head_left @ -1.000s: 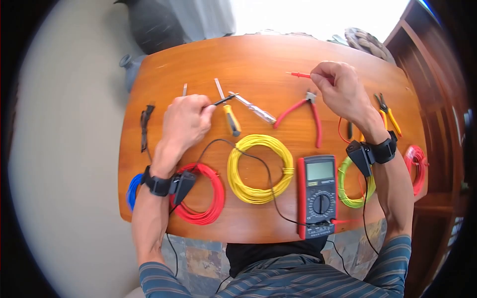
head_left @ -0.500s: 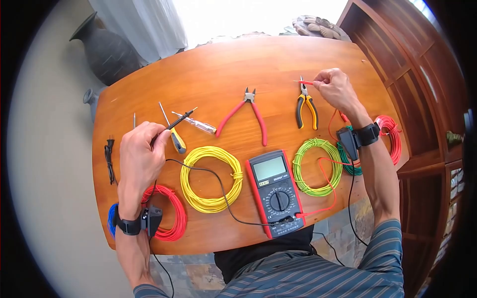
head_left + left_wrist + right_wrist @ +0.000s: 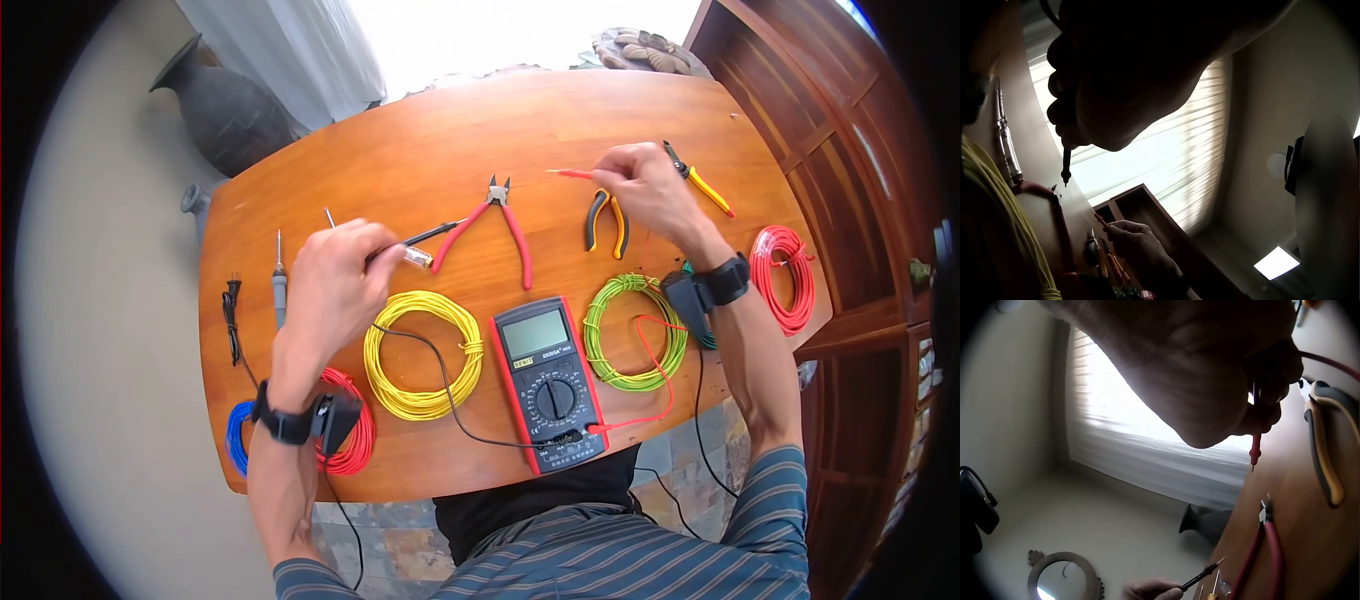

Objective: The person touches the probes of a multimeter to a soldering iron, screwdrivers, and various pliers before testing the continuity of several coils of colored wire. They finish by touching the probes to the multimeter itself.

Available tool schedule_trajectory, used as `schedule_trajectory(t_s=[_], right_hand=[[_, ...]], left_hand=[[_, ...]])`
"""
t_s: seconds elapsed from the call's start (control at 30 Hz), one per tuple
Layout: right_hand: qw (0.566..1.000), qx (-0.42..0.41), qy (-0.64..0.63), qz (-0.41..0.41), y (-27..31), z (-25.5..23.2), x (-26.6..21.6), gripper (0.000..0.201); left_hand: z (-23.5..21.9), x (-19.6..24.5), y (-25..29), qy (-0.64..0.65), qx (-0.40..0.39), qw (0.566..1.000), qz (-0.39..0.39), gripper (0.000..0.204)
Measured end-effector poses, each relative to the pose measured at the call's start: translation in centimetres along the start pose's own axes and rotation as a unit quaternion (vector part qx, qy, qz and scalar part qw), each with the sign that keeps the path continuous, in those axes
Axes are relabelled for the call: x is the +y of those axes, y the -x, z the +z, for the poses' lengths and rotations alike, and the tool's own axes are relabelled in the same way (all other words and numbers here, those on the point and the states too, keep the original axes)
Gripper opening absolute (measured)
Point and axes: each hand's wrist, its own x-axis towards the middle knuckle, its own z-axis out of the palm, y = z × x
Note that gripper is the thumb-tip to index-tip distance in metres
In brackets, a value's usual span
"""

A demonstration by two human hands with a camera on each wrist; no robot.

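My left hand pinches a black test probe, its tip pointing right above the red-handled cutters. A red test probe is gripped in my right hand, tip pointing left. Both hands are raised over the table. From the probes, a black lead and a red lead run to the multimeter, whose screen is blank. The right wrist view shows the red probe under the curled fingers. Partly hidden beneath my left hand lies a clear tester screwdriver.
Coils of yellow, green-yellow, red and blue wire lie on the wooden table. A soldering iron rests at left. Yellow-black pliers and yellow-red wire strippers lie at right.
The head view has swung since one second ago. Against the table, my left hand has moved right over the last half second, and the right hand has shifted slightly left. Both probes stay held.
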Motion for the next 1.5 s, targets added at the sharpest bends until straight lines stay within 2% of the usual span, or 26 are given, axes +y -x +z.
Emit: schedule_trajectory(t_s=[0.1,0.2,0.33,0.4,0.53,0.6,0.63,0.7,0.8,0.83,0.87,0.9,1.03,1.1,1.13,1.27,1.33,1.47,1.5], right_hand=[[0.999,-0.028,0.011,-0.01,-0.4,2.4,-2.1,0.022],[1.0,-0.005,0.002,-0.025,-1.1,4.8,-2.4,0.023],[0.999,-0.002,0.029,-0.045,-1.5,6.4,-2.3,0.023],[0.998,-0.027,0.055,-0.034,-1.5,6.1,-3.0,0.022],[0.994,-0.04,0.101,-0.011,-1.5,5.5,-3.4,0.022],[0.997,-0.007,0.071,-0.013,-0.8,4.2,-3.5,0.022],[0.997,-0.002,0.075,-0.006,-0.4,3.1,-3.0,0.022],[0.994,0.085,0.05,-0.049,0.4,0.3,-1.6,0.022],[0.989,0.112,0.064,0.066,1.0,-4.9,1.2,0.021],[0.989,0.115,0.065,0.067,1.3,-6.3,2.6,0.021],[0.984,0.126,0.066,0.107,1.6,-7.5,4.1,0.022],[0.978,0.136,0.066,0.147,1.9,-8.3,5.3,0.022],[0.969,0.14,0.081,0.188,3.0,-8.8,8.3,0.026],[0.966,0.128,0.112,0.193,2.9,-8.1,10.6,0.024],[0.965,0.105,0.118,0.208,3.2,-8.1,10.3,0.023],[0.966,0.119,0.097,0.207,3.8,-7.4,9.9,0.025],[0.97,0.16,0.062,0.175,3.5,-7.6,10.6,0.024],[0.967,0.19,0.057,0.159,3.5,-7.6,11.3,0.023],[0.974,0.165,0.115,0.107,3.6,-6.9,12.5,0.022]], left_hand=[[2.8,-1.0,-3.2,0.055,0.001,0.998,-0.011,0.016],[4.9,-0.7,-5.2,0.066,-0.011,0.997,-0.037,0.019],[6.0,-0.1,-5.8,0.051,-0.034,0.997,-0.055,0.02],[5.8,0.2,-5.8,0.03,-0.046,0.996,-0.075,0.021],[5.5,0.1,-5.5,0.005,-0.049,0.997,-0.055,0.021],[5.3,0.0,-4.8,-0.052,-0.009,0.999,-0.001,0.018],[5.0,0.2,-4.5,-0.047,-0.012,0.999,0.008,0.018],[3.7,0.9,-4.0,-0.066,-0.001,0.998,0.018,0.019],[2.0,2.9,-3.6,-0.031,0.001,1.0,0.0,0.016],[1.6,3.5,-3.6,-0.031,0.001,0.999,0.004,0.016],[1.4,4.3,-3.6,-0.018,0.005,1.0,0.008,0.014],[1.2,5.2,-3.7,-0.005,0.008,1.0,0.012,0.012],[1.3,9.0,-4.0,0.0,-0.004,0.999,0.042,0.009],[2.1,10.1,-4.2,0.018,0.009,0.995,0.093,0.008],[2.3,10.6,-4.2,0.014,0.002,0.996,0.091,0.008],[2.6,12.1,-4.9,0.007,-0.004,0.996,0.091,0.008],[2.8,12.6,-5.8,0.015,-0.014,0.996,0.091,0.01],[5.5,13.9,-8.7,0.048,-0.035,0.993,0.098,0.014],[6.6,14.4,-9.8,0.041,-0.043,0.994,0.089,0.017]])
